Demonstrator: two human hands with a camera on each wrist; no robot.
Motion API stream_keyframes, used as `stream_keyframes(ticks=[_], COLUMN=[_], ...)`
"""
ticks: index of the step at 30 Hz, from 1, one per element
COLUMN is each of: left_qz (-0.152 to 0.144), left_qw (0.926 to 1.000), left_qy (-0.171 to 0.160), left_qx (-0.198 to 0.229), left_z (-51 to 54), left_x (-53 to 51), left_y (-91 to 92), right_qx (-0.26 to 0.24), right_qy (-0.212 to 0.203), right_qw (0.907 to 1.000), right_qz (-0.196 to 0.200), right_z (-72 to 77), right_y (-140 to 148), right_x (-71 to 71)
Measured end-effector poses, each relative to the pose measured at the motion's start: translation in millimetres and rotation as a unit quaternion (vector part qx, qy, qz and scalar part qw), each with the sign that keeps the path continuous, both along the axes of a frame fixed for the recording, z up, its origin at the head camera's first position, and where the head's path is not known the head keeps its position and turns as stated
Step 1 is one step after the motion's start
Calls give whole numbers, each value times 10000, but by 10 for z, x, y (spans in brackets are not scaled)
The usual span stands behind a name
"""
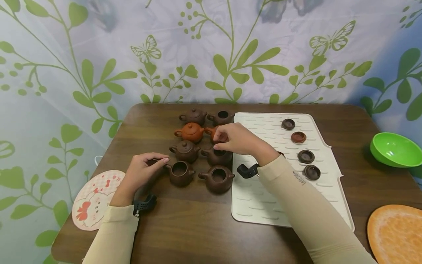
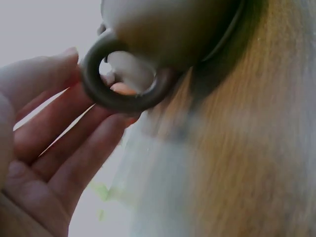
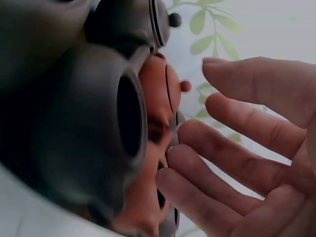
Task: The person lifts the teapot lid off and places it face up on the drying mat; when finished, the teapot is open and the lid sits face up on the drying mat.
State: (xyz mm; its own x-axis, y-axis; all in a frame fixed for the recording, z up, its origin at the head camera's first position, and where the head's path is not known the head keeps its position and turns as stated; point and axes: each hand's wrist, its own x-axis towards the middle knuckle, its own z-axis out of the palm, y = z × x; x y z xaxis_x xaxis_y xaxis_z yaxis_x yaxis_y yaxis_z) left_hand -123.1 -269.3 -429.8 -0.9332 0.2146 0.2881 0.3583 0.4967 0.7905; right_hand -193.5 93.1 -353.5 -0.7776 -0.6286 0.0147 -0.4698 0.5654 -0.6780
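My left hand (image 1: 141,172) is at the handle of the lidless dark brown teapot (image 1: 180,174), front left in the group. In the left wrist view, its fairly straight fingers lie beside and behind the ring-shaped handle (image 2: 133,102), with the thumb tip close to it. Above the right-hand row, my right hand (image 1: 235,139) hovers with loosely bent fingers and nothing in them. Under it are a lidless dark teapot (image 1: 215,157) and a partly hidden orange one (image 1: 211,131). Nearest me stands another lidless teapot (image 1: 218,179).
Lidded teapots, dark (image 1: 184,151), orange (image 1: 192,132) and dark brown (image 1: 194,116), stand behind on the left. Small lids (image 1: 306,156) lie on the white drying mat (image 1: 257,205). A green bowl (image 1: 393,150), a round orange-brown mat (image 1: 395,231) and a pink mat (image 1: 87,201) flank the table.
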Motion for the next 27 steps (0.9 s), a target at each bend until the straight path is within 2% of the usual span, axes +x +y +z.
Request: stream_keyframes(ticks=[4, 7, 9, 13, 19, 27], left_qz=[295, 459, 466, 354, 119, 141], left_qw=[9990, 9983, 9986, 9979, 9951, 9944], left_qy=[295, 341, 237, -187, -900, -1021], left_qx=[178, 86, -108, -517, -386, -214], left_z=[40, 64, 82, 97, 60, 21], left_x=[-81, -138, -176, -282, -422, -450], left_y=[37, 35, 39, 72, 102, 102], right_qx=[-111, -167, -149, -142, 82, 384], right_qy=[77, 72, 69, 27, -141, -71], right_qw=[9999, 9998, 9998, 9999, 9998, 9985], right_qz=[22, 71, 72, 37, 118, 387], right_z=[9, -12, -31, -56, -101, -141], right_y=[-191, -337, -424, -563, -752, -868], right_x=[-40, -59, -67, -82, -111, -108])
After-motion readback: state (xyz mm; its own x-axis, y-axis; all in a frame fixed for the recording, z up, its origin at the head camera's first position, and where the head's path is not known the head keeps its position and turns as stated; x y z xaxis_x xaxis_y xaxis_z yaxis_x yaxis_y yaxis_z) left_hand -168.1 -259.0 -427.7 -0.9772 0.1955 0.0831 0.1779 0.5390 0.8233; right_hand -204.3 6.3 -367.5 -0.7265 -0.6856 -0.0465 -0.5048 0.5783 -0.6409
